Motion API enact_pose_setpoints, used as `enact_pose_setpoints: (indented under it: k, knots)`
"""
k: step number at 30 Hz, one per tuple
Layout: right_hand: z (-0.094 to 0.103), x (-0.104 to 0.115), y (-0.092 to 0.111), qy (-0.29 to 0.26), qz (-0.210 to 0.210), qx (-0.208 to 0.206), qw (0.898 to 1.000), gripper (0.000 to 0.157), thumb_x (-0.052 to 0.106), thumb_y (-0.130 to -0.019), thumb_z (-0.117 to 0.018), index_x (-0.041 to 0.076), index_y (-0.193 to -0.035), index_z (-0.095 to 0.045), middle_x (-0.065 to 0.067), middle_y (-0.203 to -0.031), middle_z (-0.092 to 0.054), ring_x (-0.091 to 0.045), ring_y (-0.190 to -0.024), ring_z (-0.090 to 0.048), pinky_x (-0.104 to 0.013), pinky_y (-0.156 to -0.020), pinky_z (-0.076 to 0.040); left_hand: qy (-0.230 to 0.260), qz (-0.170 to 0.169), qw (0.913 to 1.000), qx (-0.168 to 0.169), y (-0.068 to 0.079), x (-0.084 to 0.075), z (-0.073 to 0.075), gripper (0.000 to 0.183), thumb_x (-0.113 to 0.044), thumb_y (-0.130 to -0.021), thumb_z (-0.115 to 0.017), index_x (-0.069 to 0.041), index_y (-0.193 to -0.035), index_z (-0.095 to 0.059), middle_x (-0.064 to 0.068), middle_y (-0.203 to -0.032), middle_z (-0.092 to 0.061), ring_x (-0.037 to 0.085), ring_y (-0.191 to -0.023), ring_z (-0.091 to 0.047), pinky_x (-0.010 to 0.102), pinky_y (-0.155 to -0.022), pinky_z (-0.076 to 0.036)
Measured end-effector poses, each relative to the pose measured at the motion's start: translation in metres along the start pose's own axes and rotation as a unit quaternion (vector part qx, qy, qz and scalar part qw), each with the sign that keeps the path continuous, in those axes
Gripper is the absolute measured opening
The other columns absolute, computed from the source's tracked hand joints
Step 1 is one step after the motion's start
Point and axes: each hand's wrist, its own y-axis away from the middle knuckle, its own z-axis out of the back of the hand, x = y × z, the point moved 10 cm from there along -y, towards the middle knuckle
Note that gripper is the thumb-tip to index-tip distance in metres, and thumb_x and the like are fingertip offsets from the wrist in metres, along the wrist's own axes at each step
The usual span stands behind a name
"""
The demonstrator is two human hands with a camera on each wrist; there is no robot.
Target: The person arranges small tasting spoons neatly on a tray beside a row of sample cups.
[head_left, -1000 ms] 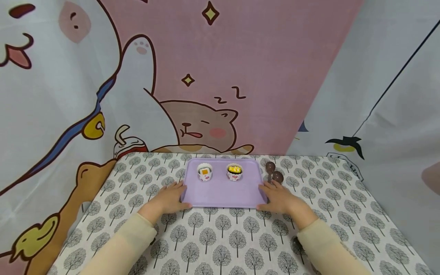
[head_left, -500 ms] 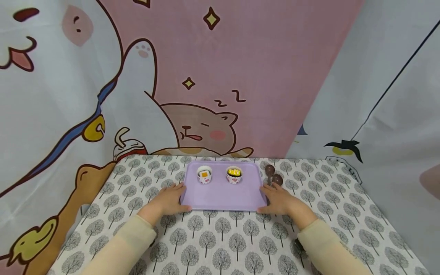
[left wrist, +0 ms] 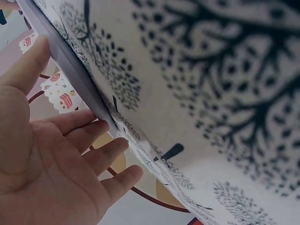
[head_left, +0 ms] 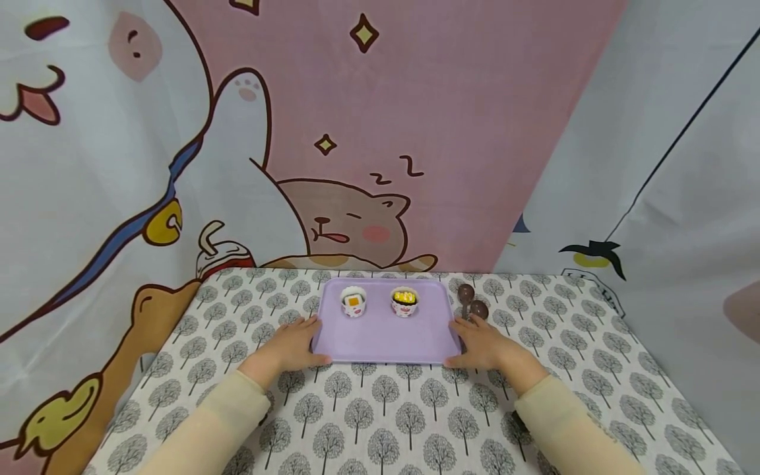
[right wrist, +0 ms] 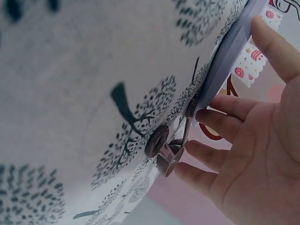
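A lilac tray lies on the tree-print cloth, a hand at each short side. My left hand touches the tray's left end, thumb at the near corner and fingers reaching along the side. In the left wrist view the left fingers are spread and nearly straight. At the right end my right hand mirrors this, its fingers extended against the tray wall. Two frilled paper cups stand on the tray: the left cup holds something white with an orange square, the right cup something black topped with yellow.
Two brown spoons with round bowls lie on the cloth just beyond the right hand, close to the tray's right side. A cartoon-print curtain hangs behind the table's far edge.
The scene has dropped slightly in the head view between the first frame and now. Both hands, the tray and the cups keep their places relative to each other.
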Motion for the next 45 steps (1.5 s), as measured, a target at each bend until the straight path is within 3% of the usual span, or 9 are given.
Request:
enact_pose_setpoints:
  k: [25, 34, 45]
  knots:
    - [0.001, 0.001, 0.001, 0.009, 0.006, -0.016, 1.000, 0.097, 0.060, -0.079, -0.075, -0.001, -0.148, -0.044, -0.022, -0.157, -0.035, -0.055, -0.144, -0.020, -0.073, -0.111, -0.022, 0.007, -0.011, 0.9999, -0.003, 0.001, 0.001, -0.001, 0.092, -0.050, -0.087, -0.073, 0.007, -0.149, -0.038, 0.026, -0.156, -0.034, 0.050, -0.142, -0.031, 0.064, -0.115, -0.024]
    - [0.002, 0.002, 0.004, 0.009, 0.015, -0.026, 1.000, 0.090, 0.053, -0.081, -0.077, -0.004, -0.145, -0.048, -0.022, -0.154, -0.039, -0.056, -0.143, -0.020, -0.073, -0.111, -0.022, 0.001, -0.013, 0.9999, -0.003, 0.000, 0.003, -0.004, 0.092, -0.051, -0.087, -0.072, 0.007, -0.150, -0.038, 0.025, -0.157, -0.033, 0.049, -0.143, -0.031, 0.063, -0.116, -0.024]
    - [0.016, 0.006, 0.015, -0.049, 0.017, -0.051, 0.997, 0.074, 0.037, -0.084, -0.079, -0.001, -0.142, -0.052, -0.022, -0.150, -0.046, -0.055, -0.142, -0.025, -0.073, -0.109, -0.025, 0.003, -0.010, 0.9999, -0.001, 0.002, 0.000, -0.002, 0.090, -0.049, -0.088, -0.072, 0.007, -0.150, -0.038, 0.025, -0.157, -0.033, 0.050, -0.143, -0.030, 0.064, -0.116, -0.023]
